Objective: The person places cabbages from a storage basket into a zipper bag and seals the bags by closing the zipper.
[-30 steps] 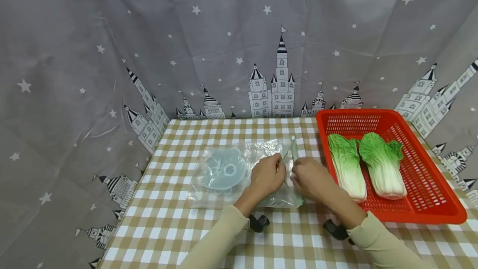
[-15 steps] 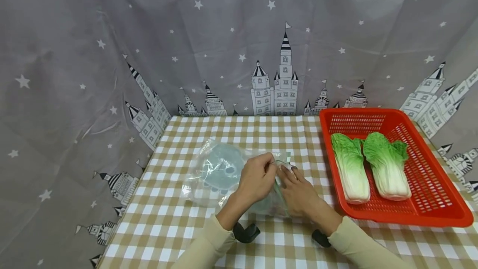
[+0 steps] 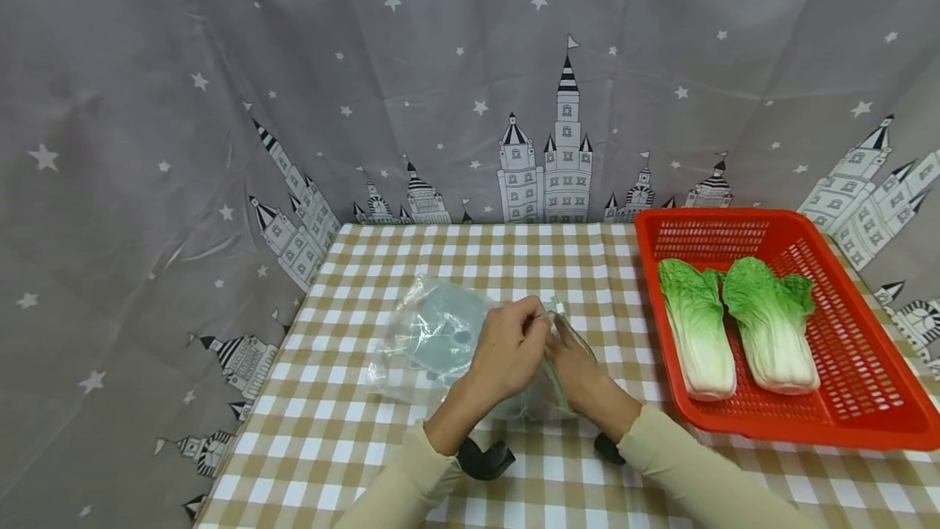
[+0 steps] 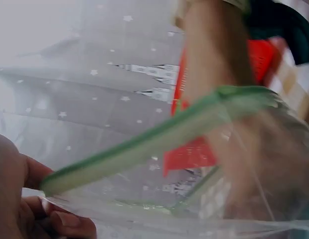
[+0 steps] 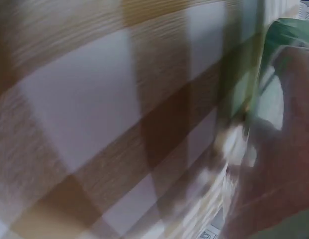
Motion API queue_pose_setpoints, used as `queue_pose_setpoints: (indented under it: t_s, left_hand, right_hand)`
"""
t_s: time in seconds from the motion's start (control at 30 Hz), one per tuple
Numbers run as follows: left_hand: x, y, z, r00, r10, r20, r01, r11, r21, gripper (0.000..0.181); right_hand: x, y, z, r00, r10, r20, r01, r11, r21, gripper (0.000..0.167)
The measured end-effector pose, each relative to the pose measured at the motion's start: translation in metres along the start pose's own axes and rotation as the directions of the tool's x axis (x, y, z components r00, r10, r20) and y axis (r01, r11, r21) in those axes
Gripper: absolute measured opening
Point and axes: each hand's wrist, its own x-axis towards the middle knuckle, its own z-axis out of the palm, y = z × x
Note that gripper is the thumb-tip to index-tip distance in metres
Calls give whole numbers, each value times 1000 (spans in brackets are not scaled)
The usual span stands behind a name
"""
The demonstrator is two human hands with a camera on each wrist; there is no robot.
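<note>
A clear zip bag (image 3: 433, 349) with a pale blue-green printed figure lies on the table, its green-edged mouth toward the right. My left hand (image 3: 507, 349) pinches the upper edge of that mouth; in the left wrist view the green zip strip (image 4: 134, 144) runs from its fingertips. Through the opening, my right hand (image 3: 576, 366) reaches into the bag, and the clear film covers it in the left wrist view. Its fingertips are partly hidden behind my left hand in the head view. Nothing shows in the right hand's grasp.
A red plastic basket (image 3: 874, 349) stands at the right with two napa cabbages, the left cabbage (image 3: 698, 333) and the right cabbage (image 3: 774, 329). A checked cloth (image 3: 338, 431) covers the table. Behind hangs a grey castle-print curtain (image 3: 441, 64).
My right hand has moved left from the bag's edge and gone inside its mouth. The mouth now stands wider. My left hand has shifted slightly left, still gripping the edge.
</note>
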Motion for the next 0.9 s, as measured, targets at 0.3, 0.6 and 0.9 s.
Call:
queue_pose_setpoints:
  t_s: [0.3,0.6,0.9]
  left_hand:
    - [5,-10,-1,997,-67,-35,66,998,-22,22]
    - [5,-17,5,997,-79,-25,80,996,25,21]
    - [7,-19,12,996,-84,-31,85,995,43,21]
  right_hand:
    - [-4,4,-13,999,-7,51,0,990,138,47]
    - [-43,29,-53,969,-1,-247,57,974,221,26]
    - [-83,85,-75,909,343,-235,-285,926,248,35]
